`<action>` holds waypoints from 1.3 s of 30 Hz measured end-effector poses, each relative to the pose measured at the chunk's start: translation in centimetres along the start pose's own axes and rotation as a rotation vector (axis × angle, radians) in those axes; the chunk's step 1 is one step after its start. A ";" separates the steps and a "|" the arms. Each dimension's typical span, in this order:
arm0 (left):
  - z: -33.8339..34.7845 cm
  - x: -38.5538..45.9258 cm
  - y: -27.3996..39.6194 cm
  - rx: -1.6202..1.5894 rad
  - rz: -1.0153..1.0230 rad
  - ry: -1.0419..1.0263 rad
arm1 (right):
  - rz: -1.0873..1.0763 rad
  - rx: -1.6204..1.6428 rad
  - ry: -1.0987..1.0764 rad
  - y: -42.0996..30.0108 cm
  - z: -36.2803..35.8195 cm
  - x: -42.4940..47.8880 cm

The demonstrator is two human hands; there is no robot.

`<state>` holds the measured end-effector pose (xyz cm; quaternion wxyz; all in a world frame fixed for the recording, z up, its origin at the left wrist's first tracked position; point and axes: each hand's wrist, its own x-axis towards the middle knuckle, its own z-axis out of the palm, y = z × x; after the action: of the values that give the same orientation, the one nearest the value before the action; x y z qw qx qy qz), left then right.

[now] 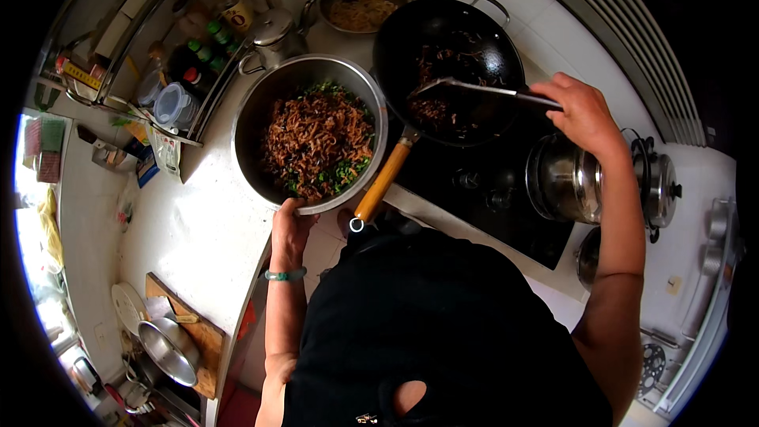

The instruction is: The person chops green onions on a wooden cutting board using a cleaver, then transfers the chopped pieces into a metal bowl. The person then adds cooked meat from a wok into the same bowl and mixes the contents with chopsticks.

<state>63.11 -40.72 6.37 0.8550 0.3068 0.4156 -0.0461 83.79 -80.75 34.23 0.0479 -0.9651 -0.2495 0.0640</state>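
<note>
My left hand grips the near rim of a large steel bowl. The bowl holds a brown, shredded cooked food lying on chopped green leaves. To the right, my right hand is closed on the handle of a metal spatula, whose blade rests inside a black wok. Scraps of the same brown food cling to the wok's bottom and sides. The wok's wooden handle points towards me, close beside the bowl.
A black cooktop carries a steel pot. Behind the bowl stand a steel kettle and a smaller bowl of food. A rack with bottles is at the left. A wooden board and a steel basin lie lower left.
</note>
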 end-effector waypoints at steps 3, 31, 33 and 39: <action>0.5 0.0 0.0 -0.070 0.012 0.009 | 0.113 -0.031 0.085 1.0 0.6 0.4; -11.4 -7.5 0.1 -0.546 0.251 0.100 | 0.232 0.470 0.157 4.4 11.8 -1.7; -8.6 -8.5 -0.6 -0.343 0.098 -0.034 | 0.314 0.416 0.183 2.3 11.2 -2.0; 0.1 -5.1 0.7 0.536 0.302 -0.258 | 0.459 0.181 0.206 1.0 9.8 -0.3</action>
<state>60.07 -41.16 10.54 0.7866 0.5706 0.2270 -0.0650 82.55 -81.20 24.51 0.1434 -0.9896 -0.0114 -0.0032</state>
